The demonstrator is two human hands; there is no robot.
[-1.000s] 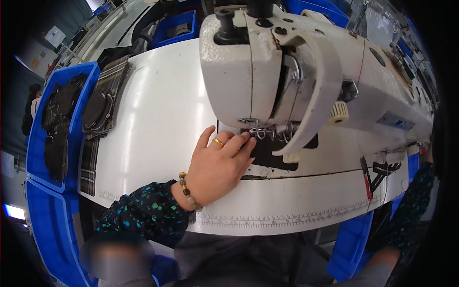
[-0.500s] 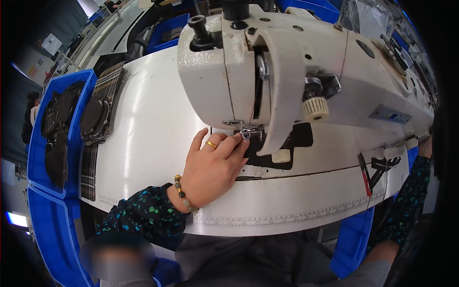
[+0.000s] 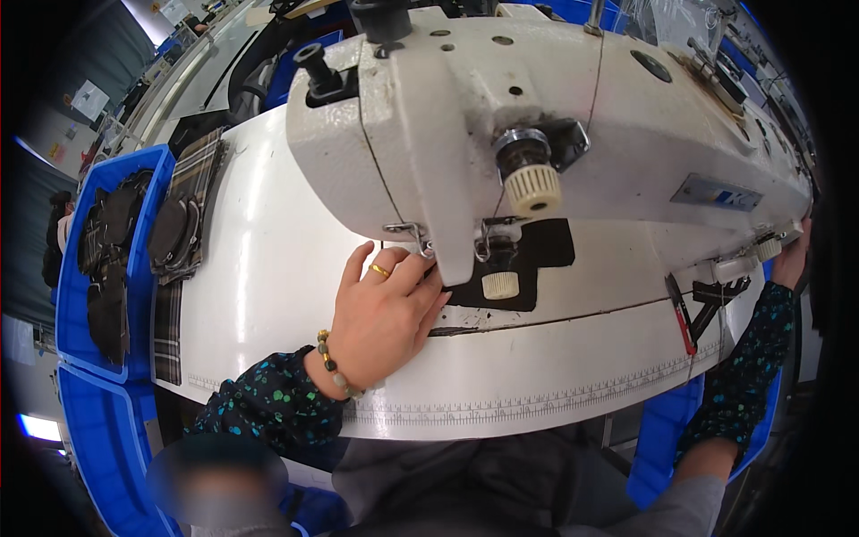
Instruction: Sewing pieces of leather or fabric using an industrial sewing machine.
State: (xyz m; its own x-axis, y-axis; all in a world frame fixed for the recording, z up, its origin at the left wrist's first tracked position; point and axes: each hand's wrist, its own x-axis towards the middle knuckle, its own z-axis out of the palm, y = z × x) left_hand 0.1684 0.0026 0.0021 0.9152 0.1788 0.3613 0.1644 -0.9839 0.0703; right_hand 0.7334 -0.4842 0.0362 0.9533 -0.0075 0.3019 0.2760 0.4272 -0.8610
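My left hand (image 3: 380, 318), with a gold ring and a bead bracelet, is palm down at the needle end of a white sewing machine (image 3: 573, 125). Its fingertips are drawn together beside the presser foot, partly behind the machine's front cover; whatever they pinch is too small to make out. A black fabric piece (image 3: 550, 246) lies flat on the white table beneath the machine head, right of those fingers. My right hand (image 3: 791, 258) reaches to the far right end of the machine, by its wheel side, and its fingers are mostly hidden.
Red-handled snips (image 3: 682, 315) lie on the table at right beside a black tool (image 3: 713, 307). At left, stacked plaid fabric (image 3: 192, 174) and dark cut pieces (image 3: 170, 234) sit by a blue bin (image 3: 64, 304) of dark pieces. A ruler strip (image 3: 501, 413) follows the table's front edge.
My view has shifted, so the machine head sits further left and its front cover hides more of the needle area. Both hands stay at the same places on the machine.
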